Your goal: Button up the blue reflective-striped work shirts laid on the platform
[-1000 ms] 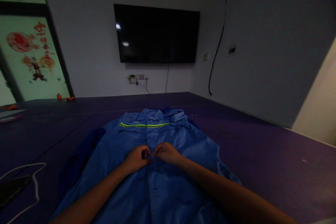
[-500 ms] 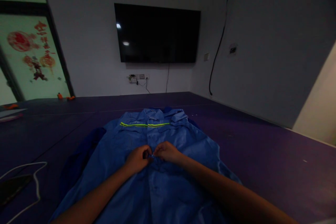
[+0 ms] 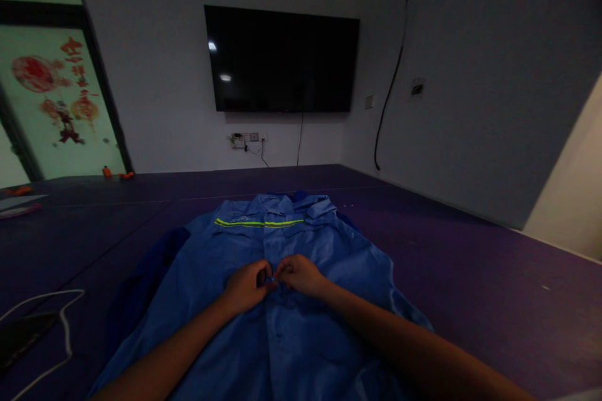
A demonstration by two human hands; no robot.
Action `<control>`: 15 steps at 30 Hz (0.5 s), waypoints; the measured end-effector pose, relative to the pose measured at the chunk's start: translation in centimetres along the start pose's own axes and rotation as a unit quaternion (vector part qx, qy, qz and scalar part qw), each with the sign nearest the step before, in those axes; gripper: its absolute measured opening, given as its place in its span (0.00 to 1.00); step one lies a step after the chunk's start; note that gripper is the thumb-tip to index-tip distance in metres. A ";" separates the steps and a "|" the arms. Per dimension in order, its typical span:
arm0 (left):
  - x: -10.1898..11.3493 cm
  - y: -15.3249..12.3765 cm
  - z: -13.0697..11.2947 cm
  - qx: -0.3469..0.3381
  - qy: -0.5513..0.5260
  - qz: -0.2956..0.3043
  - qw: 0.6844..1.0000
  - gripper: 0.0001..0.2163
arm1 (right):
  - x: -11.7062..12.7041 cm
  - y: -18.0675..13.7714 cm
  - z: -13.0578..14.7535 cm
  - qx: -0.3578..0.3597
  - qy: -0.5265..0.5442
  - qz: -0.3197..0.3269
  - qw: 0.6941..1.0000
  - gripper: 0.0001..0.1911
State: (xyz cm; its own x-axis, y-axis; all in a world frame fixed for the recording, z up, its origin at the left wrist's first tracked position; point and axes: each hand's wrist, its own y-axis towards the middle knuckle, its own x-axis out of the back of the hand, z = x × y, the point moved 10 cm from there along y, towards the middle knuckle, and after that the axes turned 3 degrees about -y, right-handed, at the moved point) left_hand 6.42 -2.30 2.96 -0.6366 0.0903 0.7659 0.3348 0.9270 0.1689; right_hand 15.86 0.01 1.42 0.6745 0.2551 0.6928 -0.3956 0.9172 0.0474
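The shirt [image 3: 282, 301] lies on the floor [image 3: 470, 276], television [image 3: 282, 59] behind, cable [image 3: 51, 326] left.

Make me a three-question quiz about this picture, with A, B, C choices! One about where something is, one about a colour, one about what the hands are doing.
1. Where is the television?
A. on the floor
B. on the far wall
C. on the jacket

2. What colour is the stripe across the work jacket?
A. red
B. white
C. neon yellow-green

3. What are the left hand and right hand doing?
A. pinching the jacket's front together
B. holding a phone
C. resting apart on the mat

Answers: 1 B, it hangs above the wall sockets. 2 C, the band glows yellow-green on blue cloth. 3 A, the fingertips meet at the jacket's middle seam.
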 end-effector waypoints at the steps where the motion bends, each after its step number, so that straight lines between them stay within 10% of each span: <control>1: 0.0 0.0 0.0 0.000 0.004 -0.001 1.000 0.08 | 0.0 -0.1 0.1 0.004 -0.007 -0.001 1.000 0.09; 15: 0.1 -0.4 -0.8 -0.018 0.047 -0.008 0.999 0.06 | 0.3 -0.1 0.6 0.052 -0.039 -0.024 0.998 0.10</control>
State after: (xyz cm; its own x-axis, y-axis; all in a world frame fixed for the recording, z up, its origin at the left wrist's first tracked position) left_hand 6.74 -2.88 3.48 -0.5738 0.0396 0.8180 0.3510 0.9144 0.2019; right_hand 15.72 -0.22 2.06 0.6453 0.1834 0.7416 -0.4288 0.8904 0.1529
